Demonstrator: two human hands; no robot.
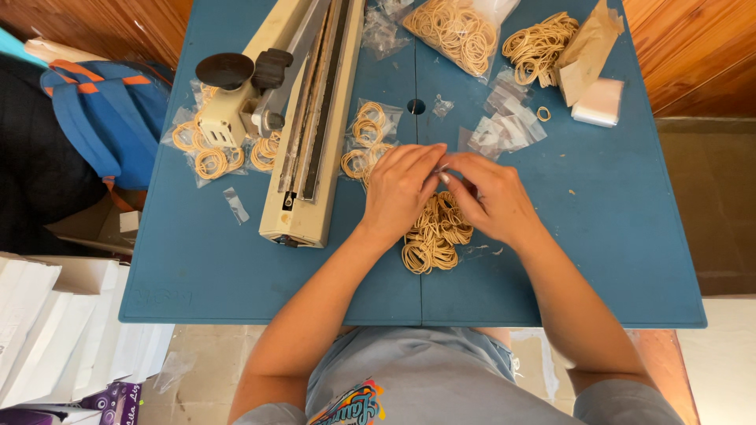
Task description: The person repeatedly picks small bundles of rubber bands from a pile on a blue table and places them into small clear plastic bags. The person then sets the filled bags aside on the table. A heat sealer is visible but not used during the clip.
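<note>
My left hand [400,189] and my right hand [492,197] meet over a loose pile of tan rubber bands [435,236] on the blue table [567,260]. Their fingertips pinch something small and clear, apparently a small plastic bag [442,168], though it is mostly hidden. Just left of my left hand lie small filled bags of rubber bands [366,134]. A cream-coloured heat sealer [311,118] lies lengthwise on the table to the left of those.
Empty small clear bags [504,126] lie beyond my right hand. A large open bag of rubber bands [457,31], a loose heap of bands [539,47], brown paper [587,51] and a white pad [598,102] sit at the far edge. More filled bags [209,153] lie left of the sealer. A blue backpack [110,118] stands left of the table.
</note>
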